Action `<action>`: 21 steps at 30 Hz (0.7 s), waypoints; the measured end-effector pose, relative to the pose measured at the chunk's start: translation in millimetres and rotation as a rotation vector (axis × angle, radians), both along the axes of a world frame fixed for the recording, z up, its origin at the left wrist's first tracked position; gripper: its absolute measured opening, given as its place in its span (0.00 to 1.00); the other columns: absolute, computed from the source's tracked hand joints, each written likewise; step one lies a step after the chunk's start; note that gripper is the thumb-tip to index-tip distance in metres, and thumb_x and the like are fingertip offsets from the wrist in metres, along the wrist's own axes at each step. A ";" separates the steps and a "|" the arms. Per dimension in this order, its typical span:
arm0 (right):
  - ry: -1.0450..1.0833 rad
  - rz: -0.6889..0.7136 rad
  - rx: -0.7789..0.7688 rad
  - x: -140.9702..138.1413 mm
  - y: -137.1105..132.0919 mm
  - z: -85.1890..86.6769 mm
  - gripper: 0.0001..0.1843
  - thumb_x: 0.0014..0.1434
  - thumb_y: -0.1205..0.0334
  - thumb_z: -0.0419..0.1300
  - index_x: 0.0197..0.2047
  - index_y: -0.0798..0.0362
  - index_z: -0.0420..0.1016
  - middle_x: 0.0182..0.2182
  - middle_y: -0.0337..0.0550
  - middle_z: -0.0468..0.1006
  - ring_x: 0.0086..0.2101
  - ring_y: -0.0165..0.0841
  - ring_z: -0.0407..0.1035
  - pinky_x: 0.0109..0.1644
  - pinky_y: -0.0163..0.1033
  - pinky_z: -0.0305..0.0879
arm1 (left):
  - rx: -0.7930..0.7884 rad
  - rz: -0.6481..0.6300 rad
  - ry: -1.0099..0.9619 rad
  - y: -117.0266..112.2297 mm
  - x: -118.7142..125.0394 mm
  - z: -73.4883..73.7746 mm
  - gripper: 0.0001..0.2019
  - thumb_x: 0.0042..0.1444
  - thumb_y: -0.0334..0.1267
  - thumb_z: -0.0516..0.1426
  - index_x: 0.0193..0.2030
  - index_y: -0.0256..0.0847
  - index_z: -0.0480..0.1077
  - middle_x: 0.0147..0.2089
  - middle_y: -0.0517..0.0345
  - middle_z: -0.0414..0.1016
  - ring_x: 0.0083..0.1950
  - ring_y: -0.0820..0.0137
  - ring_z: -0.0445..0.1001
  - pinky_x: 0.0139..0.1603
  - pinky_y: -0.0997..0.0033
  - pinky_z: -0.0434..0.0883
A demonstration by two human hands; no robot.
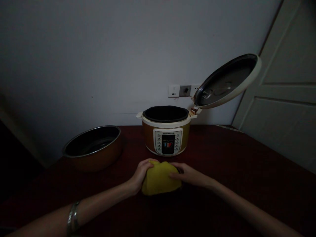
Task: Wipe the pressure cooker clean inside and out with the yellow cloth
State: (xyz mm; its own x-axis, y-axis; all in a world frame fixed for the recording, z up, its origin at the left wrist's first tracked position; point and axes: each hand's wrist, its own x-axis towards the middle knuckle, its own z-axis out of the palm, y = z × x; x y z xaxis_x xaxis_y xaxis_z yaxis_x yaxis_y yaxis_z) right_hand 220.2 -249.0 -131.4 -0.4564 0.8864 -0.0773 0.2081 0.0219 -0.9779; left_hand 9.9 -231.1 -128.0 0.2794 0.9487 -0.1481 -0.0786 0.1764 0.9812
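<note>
Two hands, left (140,175) and right (189,174), half-curled, grip a yellow cloth (160,179) before the open cooker (148,135).

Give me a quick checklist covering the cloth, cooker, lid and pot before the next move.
1. Cloth in both hands: ok; left hand and right hand both hold the yellow cloth.
2. Lid open: ok; the lid is raised, slanting up to the right of the cooker.
3. Pot apart from cooker: ok; the brown pot is left of it on the table.
4. Cooker interior clean: cannot tell; too dark.
5. Cooker unplugged: cannot tell; no cord can be made out.
6. Lighting: not ok; the scene is dim.
</note>
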 end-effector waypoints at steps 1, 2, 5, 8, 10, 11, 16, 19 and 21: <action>-0.013 0.002 -0.062 -9.5 0.7 -4.0 0.25 0.48 0.50 0.65 0.46 0.55 0.73 0.36 0.43 0.77 0.35 0.34 0.72 0.35 0.36 0.72 | -0.008 0.033 0.014 5.4 -2.2 -2.8 0.14 0.42 0.36 0.55 0.37 0.37 0.73 0.35 0.57 0.76 0.37 0.67 0.72 0.39 0.69 0.67; -0.027 -0.019 -0.128 -17.8 2.8 -7.7 0.24 0.47 0.50 0.65 0.45 0.56 0.74 0.33 0.41 0.77 0.31 0.32 0.72 0.29 0.34 0.71 | -0.019 0.065 0.035 11.3 -5.5 -5.8 0.14 0.42 0.36 0.56 0.38 0.38 0.72 0.34 0.58 0.76 0.36 0.68 0.72 0.38 0.70 0.67; -0.042 -0.130 -0.278 -34.5 16.0 -14.1 0.17 0.48 0.53 0.64 0.36 0.58 0.74 0.24 0.38 0.73 0.20 0.25 0.65 0.17 0.29 0.65 | -0.088 0.052 0.159 31.0 -20.1 -13.6 0.13 0.42 0.36 0.59 0.37 0.35 0.72 0.30 0.57 0.76 0.31 0.70 0.72 0.31 0.74 0.67; 0.048 -0.279 -0.295 -39.5 32.6 -13.8 0.11 0.49 0.58 0.64 0.32 0.58 0.73 0.21 0.35 0.70 0.19 0.23 0.62 0.16 0.27 0.64 | -0.231 -0.056 0.273 50.3 -33.7 -16.3 0.12 0.44 0.40 0.61 0.31 0.32 0.73 0.26 0.55 0.75 0.24 0.73 0.70 0.23 0.76 0.66; 0.134 -0.368 -0.307 -38.6 40.8 -12.3 0.11 0.50 0.61 0.64 0.36 0.55 0.72 0.22 0.34 0.71 0.19 0.22 0.63 0.17 0.26 0.64 | -0.303 -0.052 0.280 60.5 -35.6 -14.7 0.10 0.44 0.38 0.62 0.29 0.31 0.73 0.24 0.54 0.75 0.22 0.74 0.70 0.22 0.77 0.67; 0.178 -0.395 -0.314 -37.5 43.4 -11.7 0.12 0.50 0.62 0.64 0.39 0.54 0.71 0.23 0.34 0.71 0.19 0.22 0.64 0.17 0.26 0.64 | -0.323 -0.026 0.264 64.3 -33.6 -13.4 0.08 0.45 0.36 0.62 0.28 0.31 0.73 0.24 0.53 0.75 0.21 0.74 0.71 0.23 0.77 0.68; 0.299 -0.481 -0.381 -25.6 44.6 -12.7 0.07 0.54 0.68 0.59 0.39 0.54 0.71 0.23 0.34 0.72 0.18 0.21 0.64 0.18 0.25 0.65 | -0.329 0.083 0.127 69.9 -3.9 -9.6 0.05 0.50 0.30 0.59 0.26 0.30 0.73 0.24 0.49 0.77 0.23 0.71 0.74 0.25 0.74 0.72; 0.309 -0.522 -0.406 -11.8 43.2 -15.5 0.04 0.54 0.72 0.57 0.32 0.56 0.72 0.20 0.34 0.70 0.17 0.20 0.63 0.20 0.24 0.66 | -0.323 0.099 0.072 65.5 16.4 -12.5 0.03 0.49 0.28 0.59 0.27 0.29 0.73 0.26 0.48 0.78 0.24 0.69 0.75 0.28 0.73 0.73; 0.306 -0.544 -0.408 -1.5 43.4 -17.1 0.06 0.53 0.75 0.56 0.30 0.57 0.72 0.19 0.35 0.70 0.17 0.20 0.63 0.19 0.24 0.66 | -0.337 0.113 0.070 60.9 28.0 -15.2 0.03 0.49 0.27 0.59 0.27 0.29 0.73 0.26 0.48 0.77 0.24 0.69 0.75 0.28 0.73 0.73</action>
